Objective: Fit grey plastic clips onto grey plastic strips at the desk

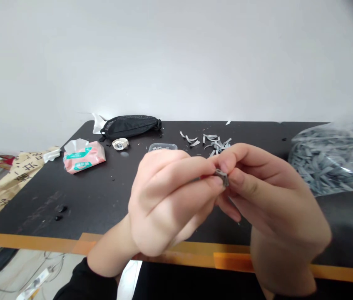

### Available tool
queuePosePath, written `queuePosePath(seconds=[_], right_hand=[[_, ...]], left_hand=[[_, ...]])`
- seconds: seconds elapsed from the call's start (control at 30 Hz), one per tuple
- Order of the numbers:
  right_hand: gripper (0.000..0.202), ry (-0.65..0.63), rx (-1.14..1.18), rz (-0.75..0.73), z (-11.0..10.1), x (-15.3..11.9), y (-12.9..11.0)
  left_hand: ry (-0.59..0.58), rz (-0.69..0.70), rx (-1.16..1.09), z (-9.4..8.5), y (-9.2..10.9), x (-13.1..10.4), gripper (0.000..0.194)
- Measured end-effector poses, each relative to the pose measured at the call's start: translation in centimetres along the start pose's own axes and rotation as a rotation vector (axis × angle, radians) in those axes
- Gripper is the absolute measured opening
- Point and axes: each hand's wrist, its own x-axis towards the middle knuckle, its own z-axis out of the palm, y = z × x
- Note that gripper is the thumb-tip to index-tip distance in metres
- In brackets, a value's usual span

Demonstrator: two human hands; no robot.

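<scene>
Both hands meet in the air above the dark table, pinching one small grey folded strip [222, 176] between them. My left hand [170, 196] grips its left side with thumb and forefinger, the other fingers curled in. From the right, my right hand [270, 196] holds the same piece at the fingertips. Most of the piece is covered by the fingers, so its exact shape is hard to make out. Behind the hands lies a loose pile of grey strips [217, 143]. A clear plastic box [163, 146] with small bits in it is partly hidden behind my left hand.
A large clear bag of grey strips [335, 158] sits at the right. At the left are a pink tissue pack [84, 157], a white watch [120, 144] and a black mesh pouch [131, 126]. Orange tape [39, 242] runs along the front edge of the table [79, 200].
</scene>
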Motion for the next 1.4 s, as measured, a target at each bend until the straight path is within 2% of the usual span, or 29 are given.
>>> queuePosePath(seconds=[0.07, 0.1, 0.2, 0.27, 0.43, 0.6, 0.73, 0.93, 1.07, 1.17, 1.4], right_hand=[[0.010, 0.050, -0.045, -0.058, 0.3, -0.2, 0.3], [0.011, 0.092, -0.081, -0.104, 0.5, -0.3, 0.5], [0.018, 0.239, -0.238, -0.257, 1.1, -0.5, 1.0], [0.021, 0.291, -0.385, -0.358, 1.5, -0.5, 1.3], [0.026, 0.297, -0.723, -0.580, 1.2, -0.1, 1.7], [0.030, 0.257, -0.896, -0.709, 0.6, 0.5, 2.0], [0.027, 0.260, -0.935, -0.705, 0.6, 0.8, 2.0], [0.027, 0.245, -0.907, -0.682, 0.5, 0.8, 2.0], [0.031, 0.117, -0.955, -0.654, 0.1, 0.8, 1.6], [0.036, 0.075, -1.064, -0.713, -0.2, 0.9, 1.5], [0.026, 0.140, -1.123, -0.854, 0.2, 1.5, 2.1]], left_hand=[[0.021, 0.105, 0.090, 0.2, -0.2, -0.1, 0.020], [0.055, 0.094, 0.122, 0.4, -0.3, -0.3, 0.019], [0.163, -0.077, 0.086, 1.1, 0.0, -1.0, 0.015], [0.177, -0.156, 0.020, 1.4, 0.3, -1.3, 0.013], [0.141, -0.272, -0.039, 1.4, 0.3, -1.1, 0.016], [0.063, -0.234, -0.010, 0.5, -0.2, -0.9, 0.018], [-0.002, -0.268, -0.044, 0.0, -0.3, -0.9, 0.018], [-0.009, -0.345, -0.159, 0.4, -0.2, -0.7, 0.018], [-0.006, -0.353, -0.197, 0.5, -0.2, -0.6, 0.018], [0.001, -0.360, -0.193, 0.5, -0.2, -0.6, 0.018], [0.064, -0.374, -0.217, 0.8, -0.3, -0.6, 0.020]])
